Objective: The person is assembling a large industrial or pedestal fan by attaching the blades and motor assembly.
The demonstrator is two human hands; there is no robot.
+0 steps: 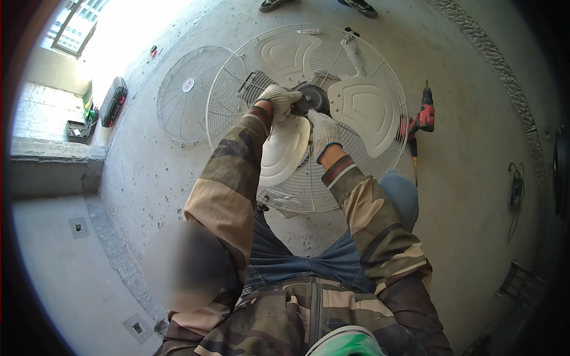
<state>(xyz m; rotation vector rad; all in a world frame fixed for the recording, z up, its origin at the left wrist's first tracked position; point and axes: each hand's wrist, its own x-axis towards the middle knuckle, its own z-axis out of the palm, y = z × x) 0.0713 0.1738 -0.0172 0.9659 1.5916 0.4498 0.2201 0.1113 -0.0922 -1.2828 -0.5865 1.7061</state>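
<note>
A large fan lies flat on the concrete floor, its white three-blade propeller (356,110) resting in the rear wire guard (386,77). Both my hands wear white knit gloves. My left hand (279,99) grips the left side of the black hub (313,95) at the centre of the blades. My right hand (323,132) rests just below the hub, fingers curled against the root of the near blade (284,153). My camouflage sleeves reach in from below.
The detached front wire guard (187,95) lies to the left of the fan. A red cordless drill (423,118) and a screwdriver (414,163) lie to the right. A dark tool case (113,102) sits far left. Another person's shoes (359,6) stand at the top edge.
</note>
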